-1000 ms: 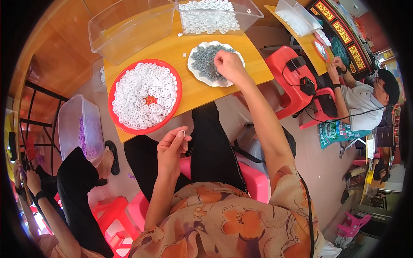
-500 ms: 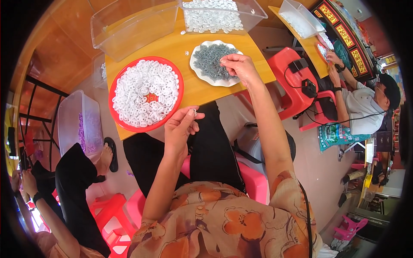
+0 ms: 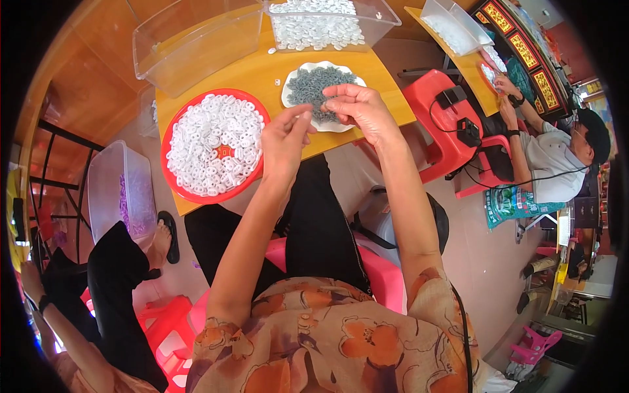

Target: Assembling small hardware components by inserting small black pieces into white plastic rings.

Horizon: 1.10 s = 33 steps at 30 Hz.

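Note:
My left hand (image 3: 286, 144) is raised between the two dishes with its fingertips pinched. The small white piece it held half a second earlier is hidden behind the fingers. My right hand (image 3: 364, 112) hovers over the near edge of a white scalloped plate (image 3: 286, 98), thumb and forefinger closed; whatever they hold is too small to make out. Small grey screw-like pieces (image 3: 314, 84) are heaped on that plate. To the left, a red round tray (image 3: 169, 171) is full of white oval pieces (image 3: 208, 124) with holes; part of its bottom shows through them.
On the wooden table (image 3: 383, 85) stand a clear bin (image 3: 196, 49) and another bin (image 3: 367, 40) of white pieces. A tub (image 3: 105, 190) with purple pieces is at left. A red stool (image 3: 422, 98) carries black devices. People sit on both sides.
My left hand has moved up and right, close to my right hand, turning so its white piece is hidden. The right hand has drawn slightly nearer and left from the grey pile.

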{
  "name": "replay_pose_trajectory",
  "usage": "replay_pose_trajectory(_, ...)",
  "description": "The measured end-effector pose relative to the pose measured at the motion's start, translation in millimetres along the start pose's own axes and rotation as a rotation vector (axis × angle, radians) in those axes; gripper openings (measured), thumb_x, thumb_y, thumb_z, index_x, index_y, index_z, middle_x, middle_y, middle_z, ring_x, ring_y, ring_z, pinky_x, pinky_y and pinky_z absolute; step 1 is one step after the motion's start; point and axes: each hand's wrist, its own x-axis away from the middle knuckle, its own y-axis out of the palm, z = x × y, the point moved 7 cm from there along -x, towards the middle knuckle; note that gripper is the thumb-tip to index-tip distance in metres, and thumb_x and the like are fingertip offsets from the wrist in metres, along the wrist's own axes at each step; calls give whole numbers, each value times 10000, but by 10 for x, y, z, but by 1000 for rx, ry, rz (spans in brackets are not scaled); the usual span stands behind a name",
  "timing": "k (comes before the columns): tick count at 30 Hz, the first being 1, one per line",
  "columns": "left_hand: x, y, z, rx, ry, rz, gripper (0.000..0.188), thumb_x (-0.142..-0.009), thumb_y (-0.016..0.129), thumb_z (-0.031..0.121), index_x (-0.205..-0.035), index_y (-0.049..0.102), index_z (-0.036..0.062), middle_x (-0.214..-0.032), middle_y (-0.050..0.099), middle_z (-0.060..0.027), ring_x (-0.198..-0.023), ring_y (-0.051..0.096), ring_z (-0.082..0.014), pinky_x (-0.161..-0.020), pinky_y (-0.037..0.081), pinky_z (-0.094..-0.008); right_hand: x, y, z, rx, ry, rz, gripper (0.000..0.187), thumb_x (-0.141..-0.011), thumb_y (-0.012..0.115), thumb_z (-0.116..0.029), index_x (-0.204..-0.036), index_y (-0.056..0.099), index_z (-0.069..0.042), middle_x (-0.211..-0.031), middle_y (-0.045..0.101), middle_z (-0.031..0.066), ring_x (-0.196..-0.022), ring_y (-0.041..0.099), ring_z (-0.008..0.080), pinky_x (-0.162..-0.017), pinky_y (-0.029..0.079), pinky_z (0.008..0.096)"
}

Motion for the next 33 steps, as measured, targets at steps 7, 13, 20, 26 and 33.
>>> replay_pose_trajectory(7,-80,244,28,-98,134,-40,181,-1024,692,103,-1155,747,-10,-893,741,-22,-810,666,-61,-665,482,-216,170,-17,-63,68,-51,16,281,-897,810,-31,-1163,724,-8,-864,766,30,-651,554,48,-606,414,201)
replay_pose_trajectory(13,-47,317,16,-105,183,-41,121,-1045,663,82,-1112,716,-3,-953,743,-32,-829,671,-63,-665,480,-216,212,-83,-11,8,-72,56,281,-894,830,-71,-1147,731,2,-822,751,27,-641,540,48,-566,390,208)
replay_pose_trajectory(20,-47,429,37,-91,219,-5,126,-1056,659,95,-1112,692,-13,-936,752,-31,-819,669,-60,-661,477,-215,313,-114,8,8,-73,79,140,-964,780,-128,-1004,791,7,-829,747,39,-629,496,49,-551,366,215)
replay_pose_trajectory(26,-21,494,76,-277,321,38,136,-1042,686,104,-1122,694,-6,-878,729,-26,-751,609,-51,-651,455,-203,307,-173,17,76,-174,88,123,-950,779,-80,-1004,788,30,-848,742,20,-724,603,55,-613,471,236)
replay_pose_trajectory(33,-68,458,-35,-201,167,24,135,-1034,690,128,-1053,693,-6,-798,711,-25,-657,571,-48,-602,447,-221,419,-151,-160,517,-372,221,129,-917,793,-78,-1010,771,9,-832,751,33,-722,672,67,-633,529,272)
